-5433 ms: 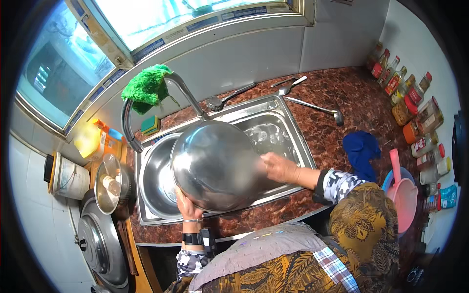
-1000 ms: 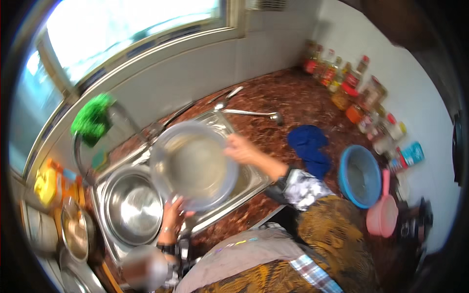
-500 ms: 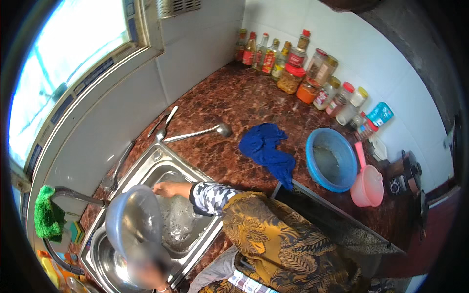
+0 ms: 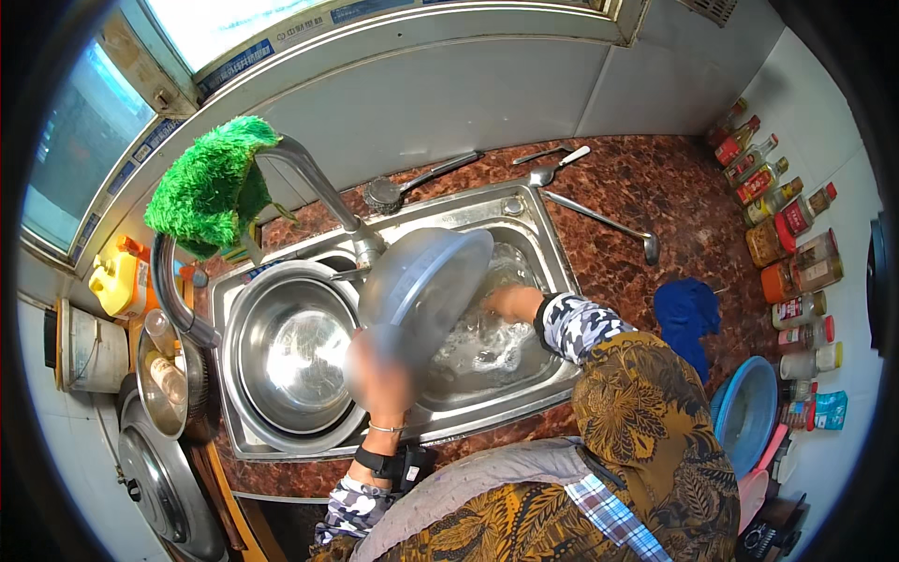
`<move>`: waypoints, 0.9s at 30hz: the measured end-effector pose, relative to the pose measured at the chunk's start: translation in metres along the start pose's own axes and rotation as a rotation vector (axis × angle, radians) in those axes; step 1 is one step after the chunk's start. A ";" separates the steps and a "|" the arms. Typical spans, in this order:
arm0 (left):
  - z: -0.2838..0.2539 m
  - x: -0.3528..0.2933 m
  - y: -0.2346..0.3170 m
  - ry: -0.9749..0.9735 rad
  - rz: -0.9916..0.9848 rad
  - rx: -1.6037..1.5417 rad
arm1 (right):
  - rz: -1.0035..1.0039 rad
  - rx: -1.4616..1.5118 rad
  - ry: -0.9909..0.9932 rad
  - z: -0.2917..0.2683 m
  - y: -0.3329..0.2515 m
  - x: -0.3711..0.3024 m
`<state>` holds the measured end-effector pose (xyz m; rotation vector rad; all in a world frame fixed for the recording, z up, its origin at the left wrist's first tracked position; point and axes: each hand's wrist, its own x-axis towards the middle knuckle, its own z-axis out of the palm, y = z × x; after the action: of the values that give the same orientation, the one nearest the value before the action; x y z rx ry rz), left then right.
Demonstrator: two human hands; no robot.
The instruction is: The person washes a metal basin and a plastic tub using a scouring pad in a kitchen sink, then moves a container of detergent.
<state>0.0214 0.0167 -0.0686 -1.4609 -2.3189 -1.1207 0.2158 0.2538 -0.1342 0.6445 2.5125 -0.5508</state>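
Note:
My left hand [image 4: 378,375], partly blurred, grips the near rim of a translucent bluish plastic basin [image 4: 429,281]. The basin is tilted up on its side between the two sink bowls, below the faucet. My right hand [image 4: 513,303] reaches into the right bowl of the steel sink [image 4: 562,267], at the stirred, bubbly water [image 4: 487,351]. Its fingers are hidden in the water and behind the basin's edge. A shiny round metal basin [image 4: 300,361] sits in the left bowl.
A curved faucet [image 4: 314,183] with a green scrubbing cloth [image 4: 211,187] rises behind the sink. A wire scrubber [image 4: 384,194] and a ladle [image 4: 609,225] lie along the back. Rightward are a blue cloth [image 4: 686,323], a blue basin [image 4: 749,417] and several jars.
My view has swung left, bringing the whole sink and faucet into sight. The left hand still holds the tilted plastic basin, and the right hand remains in the right sink bowl.

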 end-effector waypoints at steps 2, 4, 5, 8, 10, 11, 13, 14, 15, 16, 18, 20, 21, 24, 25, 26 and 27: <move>0.000 0.001 0.005 -0.020 -0.008 0.010 | -0.022 -0.070 -0.117 0.027 0.020 0.016; -0.001 0.000 0.008 -0.026 0.085 0.063 | 0.092 -0.171 -0.426 0.008 -0.007 0.005; 0.001 -0.005 0.005 -0.012 0.127 0.084 | 0.071 -0.190 -0.402 0.008 -0.012 -0.004; 0.000 -0.013 0.007 -0.191 -0.067 0.024 | 0.090 -0.258 -0.599 -0.003 -0.027 -0.022; -0.002 -0.015 0.007 -0.308 -0.145 0.007 | 0.011 -0.144 -0.686 0.003 -0.009 -0.013; -0.003 -0.015 0.005 -0.329 -0.106 0.030 | -0.004 -0.055 -0.718 -0.006 -0.006 -0.020; -0.007 -0.014 0.007 -0.327 -0.176 -0.117 | -0.010 0.102 -0.779 0.007 0.005 -0.014; -0.010 -0.013 0.009 -0.323 -0.209 -0.191 | -0.009 0.243 -0.736 0.023 0.018 -0.011; -0.017 -0.010 0.016 -0.265 -0.189 -0.279 | -0.052 0.316 -0.656 0.029 0.018 -0.013; -0.021 -0.008 0.020 -0.207 -0.168 -0.367 | -0.019 0.396 -0.660 0.032 0.020 -0.014; -0.019 -0.013 0.015 -0.170 -0.133 -0.341 | -0.222 0.125 -0.383 0.012 0.010 -0.027; -0.020 -0.012 0.017 -0.140 -0.117 -0.325 | -0.143 0.102 -0.220 -0.025 -0.005 -0.061; -0.020 -0.013 0.017 -0.143 -0.140 -0.337 | -0.104 0.090 -0.137 -0.036 -0.009 -0.073; -0.016 -0.009 0.019 -0.142 -0.083 -0.346 | -0.283 -0.071 0.218 -0.021 0.004 -0.094; -0.017 -0.010 0.018 -0.142 -0.103 -0.360 | -0.241 -0.003 0.115 -0.042 -0.012 -0.111; -0.017 -0.010 0.018 -0.145 -0.101 -0.362 | -0.294 -0.102 0.263 -0.042 -0.011 -0.115; -0.017 -0.010 0.018 -0.147 -0.100 -0.364 | -0.347 -0.202 0.410 -0.042 -0.009 -0.120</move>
<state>0.0379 0.0023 -0.0525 -1.6070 -2.4015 -1.5817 0.2891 0.2271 -0.0329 0.2629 3.0443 -0.2928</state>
